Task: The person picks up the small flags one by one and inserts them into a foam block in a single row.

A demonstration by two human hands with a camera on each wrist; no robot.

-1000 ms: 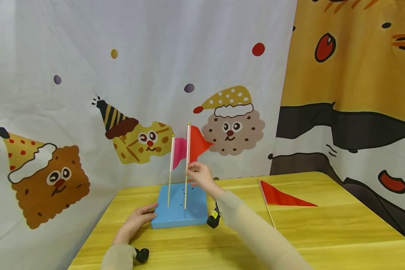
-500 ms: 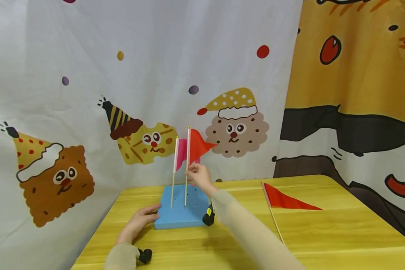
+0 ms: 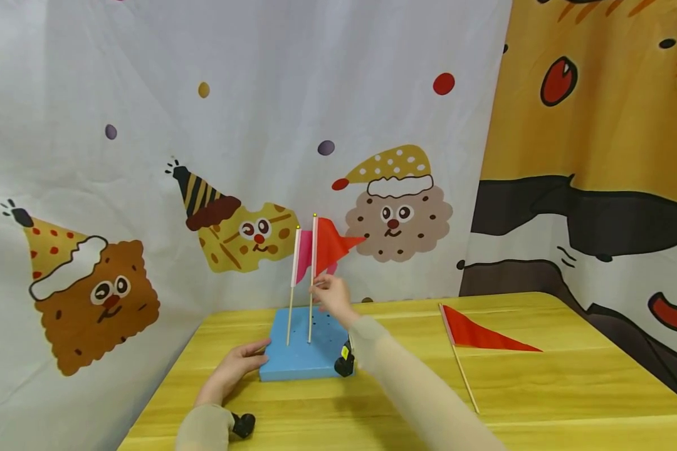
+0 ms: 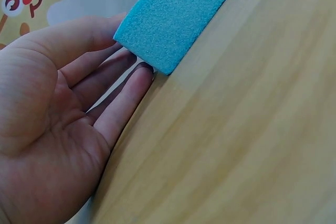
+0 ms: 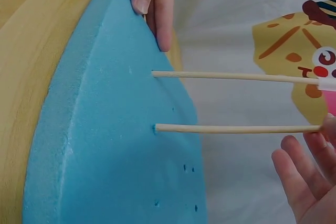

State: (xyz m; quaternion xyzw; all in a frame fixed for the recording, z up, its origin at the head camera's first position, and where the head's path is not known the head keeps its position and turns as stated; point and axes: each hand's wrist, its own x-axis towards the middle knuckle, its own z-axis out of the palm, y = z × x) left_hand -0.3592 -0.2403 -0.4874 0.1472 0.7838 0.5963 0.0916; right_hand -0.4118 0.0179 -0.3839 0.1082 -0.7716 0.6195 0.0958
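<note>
My right hand (image 3: 334,294) pinches the thin wooden stick of a red pennant flag (image 3: 328,244), held upright over a light blue foam block (image 3: 293,369). In the right wrist view the stick's lower end (image 5: 157,128) meets the block's top face at a small hole. A pink flag (image 3: 303,254) stands in the block just left of it, partly behind the red one. My left hand (image 3: 237,366) rests against the block's left side, thumb and fingers extended along the corner; the left wrist view shows its fingertips (image 4: 140,74) right at the foam edge.
Several small holes (image 5: 196,208) dot the foam block. Another red pennant flag (image 3: 485,332) lies flat on the wood-grain table (image 3: 570,376) to the right. A printed cartoon curtain (image 3: 271,125) hangs behind the table.
The red flag has dropped slightly, and its stick's foot has shifted a little toward the pink flag. My left hand keeps its place on the block. The head view has shifted slightly.
</note>
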